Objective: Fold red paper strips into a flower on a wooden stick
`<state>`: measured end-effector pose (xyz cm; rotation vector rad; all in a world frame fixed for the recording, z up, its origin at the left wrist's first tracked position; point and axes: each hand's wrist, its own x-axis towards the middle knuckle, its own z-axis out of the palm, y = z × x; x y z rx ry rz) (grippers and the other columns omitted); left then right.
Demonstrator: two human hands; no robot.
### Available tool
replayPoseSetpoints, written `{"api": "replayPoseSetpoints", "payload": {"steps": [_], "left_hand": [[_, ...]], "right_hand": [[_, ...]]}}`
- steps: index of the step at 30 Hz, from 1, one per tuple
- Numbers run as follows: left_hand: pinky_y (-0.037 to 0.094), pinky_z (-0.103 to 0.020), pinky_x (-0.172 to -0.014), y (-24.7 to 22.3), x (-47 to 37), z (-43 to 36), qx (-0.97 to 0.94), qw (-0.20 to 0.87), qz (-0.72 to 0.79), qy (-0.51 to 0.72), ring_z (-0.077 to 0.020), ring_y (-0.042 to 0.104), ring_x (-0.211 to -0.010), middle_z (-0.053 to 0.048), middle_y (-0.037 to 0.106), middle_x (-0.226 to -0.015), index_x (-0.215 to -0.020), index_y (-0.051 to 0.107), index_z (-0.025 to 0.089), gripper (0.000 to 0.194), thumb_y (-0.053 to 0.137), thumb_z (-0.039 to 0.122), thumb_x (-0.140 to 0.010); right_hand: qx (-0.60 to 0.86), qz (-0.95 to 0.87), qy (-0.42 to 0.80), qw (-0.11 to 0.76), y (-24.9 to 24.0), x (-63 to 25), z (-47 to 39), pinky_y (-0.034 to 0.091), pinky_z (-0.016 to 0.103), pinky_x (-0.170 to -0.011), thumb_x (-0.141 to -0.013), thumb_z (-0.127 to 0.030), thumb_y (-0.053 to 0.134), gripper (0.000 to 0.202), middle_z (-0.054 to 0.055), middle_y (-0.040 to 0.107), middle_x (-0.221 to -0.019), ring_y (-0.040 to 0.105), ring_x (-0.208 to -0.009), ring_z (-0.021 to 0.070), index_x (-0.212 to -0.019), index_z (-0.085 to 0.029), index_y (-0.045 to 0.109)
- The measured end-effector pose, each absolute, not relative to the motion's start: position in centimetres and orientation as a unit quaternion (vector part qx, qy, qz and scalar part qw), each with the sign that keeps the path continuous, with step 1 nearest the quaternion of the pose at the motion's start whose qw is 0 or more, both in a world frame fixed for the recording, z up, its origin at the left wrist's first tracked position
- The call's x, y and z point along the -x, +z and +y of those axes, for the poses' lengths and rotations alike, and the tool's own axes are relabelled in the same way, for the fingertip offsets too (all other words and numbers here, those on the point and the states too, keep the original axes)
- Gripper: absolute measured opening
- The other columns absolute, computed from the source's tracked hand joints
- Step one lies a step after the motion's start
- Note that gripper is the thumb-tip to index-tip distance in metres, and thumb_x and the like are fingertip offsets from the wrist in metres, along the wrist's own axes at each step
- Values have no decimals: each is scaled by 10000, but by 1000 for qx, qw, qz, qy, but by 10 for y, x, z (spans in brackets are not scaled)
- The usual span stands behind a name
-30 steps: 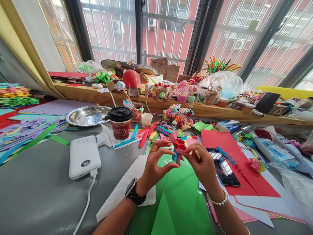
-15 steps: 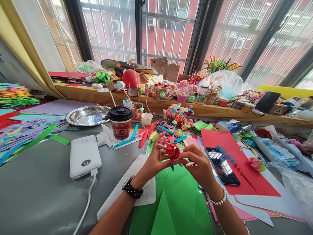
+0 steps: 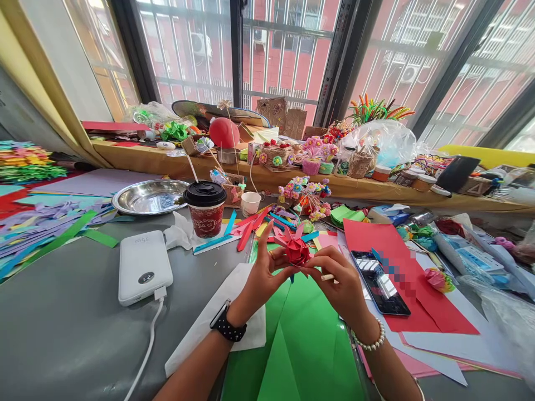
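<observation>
At six o'clock from your work lies the green sheet (image 3: 309,340), and toward ten o'clock stands the lidded cup (image 3: 204,214), which a wide swing of your left hand (image 3: 264,277) could tip. Your left thumb and fingers curve closely round the nine o'clock side of the red folded paper (image 3: 297,252), above the sheet, and your right hand (image 3: 345,283) pinches its four o'clock edge; too hard a squeeze could crush it, and the pale stick (image 3: 327,277) between your right fingers could snag its folds.
</observation>
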<state>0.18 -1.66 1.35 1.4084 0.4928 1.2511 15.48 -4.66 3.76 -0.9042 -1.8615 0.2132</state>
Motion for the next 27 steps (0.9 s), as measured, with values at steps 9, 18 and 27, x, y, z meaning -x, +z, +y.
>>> {"api": "replayPoseSetpoints", "payload": {"steps": [9,18,27], "left_hand": [[443,-320,-840,10,0,-19,-661,457,263,534,-166,571,-935,-42,559,-1061,-1304,124,319,661,506,192,-780],[463,-303,-824,18,0,-20,-681,478,264,488,-183,550,-951,-64,531,-1104,-1199,373,252,515,570,194,-727],[475,-290,-789,17,1,-19,-682,493,268,470,-164,560,-902,-49,531,-1024,-1095,417,233,418,584,185,-714]], "right_hand": [[387,-756,94,519,34,-152,-47,424,219,-551,-761,-111,533,100,16,507,-753,505,-672,116,-795,-199,569],[381,-771,97,500,35,-151,-49,412,220,-523,-768,-153,539,53,10,511,-705,499,-614,110,-787,-193,568],[398,-779,77,479,31,-150,-48,404,210,-489,-777,-177,529,34,9,508,-679,496,-564,100,-777,-180,562]]}}
